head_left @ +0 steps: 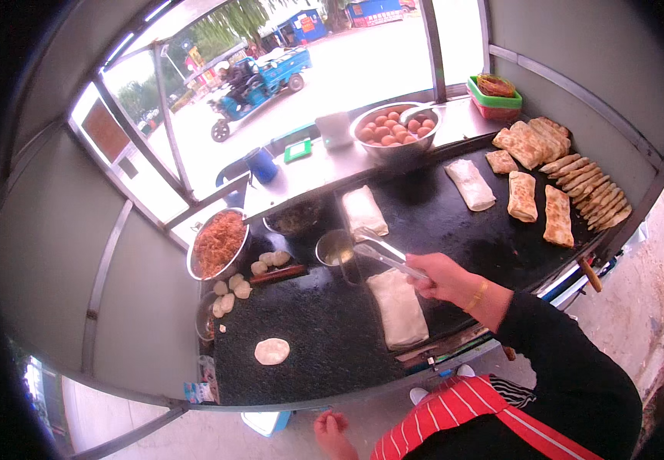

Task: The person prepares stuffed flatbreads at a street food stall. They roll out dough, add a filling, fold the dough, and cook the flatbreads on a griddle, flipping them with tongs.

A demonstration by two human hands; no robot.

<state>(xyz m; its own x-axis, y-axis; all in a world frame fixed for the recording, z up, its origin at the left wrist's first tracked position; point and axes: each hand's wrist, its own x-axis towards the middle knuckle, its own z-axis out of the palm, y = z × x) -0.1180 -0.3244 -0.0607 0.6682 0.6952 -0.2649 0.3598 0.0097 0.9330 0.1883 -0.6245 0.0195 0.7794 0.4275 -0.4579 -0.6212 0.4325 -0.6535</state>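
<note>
My right hand [441, 279] grips metal tongs [386, 247]. Their tips overlap the near end of a pale, folded dough packet [364, 210] on the black griddle [424, 230]; I cannot tell whether they touch it. Below the tongs lies a larger raw dough packet [398, 307], its right side by my right fingers. Left of the tips sits a metal pot [334, 248] with yellowish liquid. My left hand [333, 431] hangs low, in front of the dark worktop's near edge, fingers curled in and nothing visible in them. A flat dough round [272, 351] lies on the dark speckled worktop [320, 339].
Browned flatbreads [530, 141] and another pale packet [470, 185] occupy the griddle's right part. A bowl of eggs [395, 132] stands on the steel shelf [303, 172]. At left are a bowl of reddish filling [218, 244], dough balls [228, 293] and a rolling pin [277, 274].
</note>
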